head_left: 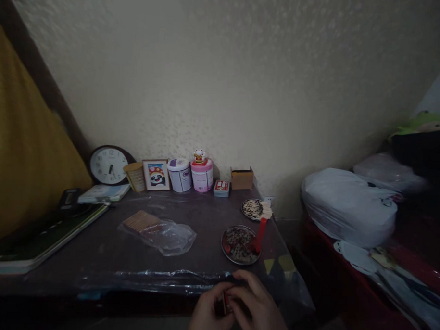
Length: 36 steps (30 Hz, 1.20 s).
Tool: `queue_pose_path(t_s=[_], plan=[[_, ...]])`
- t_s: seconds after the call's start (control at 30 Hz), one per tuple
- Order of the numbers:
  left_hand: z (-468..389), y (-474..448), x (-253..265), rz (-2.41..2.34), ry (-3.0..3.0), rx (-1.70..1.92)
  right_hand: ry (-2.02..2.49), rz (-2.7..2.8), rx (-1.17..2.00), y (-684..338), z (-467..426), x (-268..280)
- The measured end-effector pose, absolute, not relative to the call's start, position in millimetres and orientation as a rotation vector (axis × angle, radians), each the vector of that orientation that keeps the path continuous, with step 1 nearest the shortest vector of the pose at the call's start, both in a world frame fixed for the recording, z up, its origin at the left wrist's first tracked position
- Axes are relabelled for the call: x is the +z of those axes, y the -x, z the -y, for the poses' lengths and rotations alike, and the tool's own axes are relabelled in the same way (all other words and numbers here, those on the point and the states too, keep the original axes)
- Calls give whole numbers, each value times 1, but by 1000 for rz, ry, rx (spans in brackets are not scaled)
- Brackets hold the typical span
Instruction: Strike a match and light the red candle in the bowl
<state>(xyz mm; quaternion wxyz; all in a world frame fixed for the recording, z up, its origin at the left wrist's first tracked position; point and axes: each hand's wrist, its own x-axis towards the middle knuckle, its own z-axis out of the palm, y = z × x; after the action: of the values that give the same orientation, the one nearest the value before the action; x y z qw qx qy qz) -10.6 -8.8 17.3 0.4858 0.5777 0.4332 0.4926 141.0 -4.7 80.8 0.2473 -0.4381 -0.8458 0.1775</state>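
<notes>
Low at the table's front edge, my left hand is closed round a small red matchbox. My right hand is closed against the same box from the right, its fingers bent over it. The hands hide much of the box, and its dark side shows between them. Just beyond them, a round metal plate bears dark bits and red wax-like patches. A red candle stands at the plate's right side. Farther back, a second plate carries a pile of pale sticks, some with dark parts.
A bundle of brown sticks lies by a clear plastic bag. Along the wall stand a clock, panda picture, two tins, a small flat tin and a cardboard box. White bags sit right.
</notes>
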Motion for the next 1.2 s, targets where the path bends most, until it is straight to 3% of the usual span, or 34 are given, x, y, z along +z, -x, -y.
queue_pose_path(t_s=[0.47, 0.8, 1.2], plan=[[8, 10, 18, -1123, -1436, 1184, 1143, 2323, 400, -140, 6, 87], [12, 7, 22, -1095, -1489, 1184, 1074, 2151, 642, -134, 7, 84], [14, 3, 30, -833, -1067, 1172, 1288, 1011, 1186, -150, -22, 72]])
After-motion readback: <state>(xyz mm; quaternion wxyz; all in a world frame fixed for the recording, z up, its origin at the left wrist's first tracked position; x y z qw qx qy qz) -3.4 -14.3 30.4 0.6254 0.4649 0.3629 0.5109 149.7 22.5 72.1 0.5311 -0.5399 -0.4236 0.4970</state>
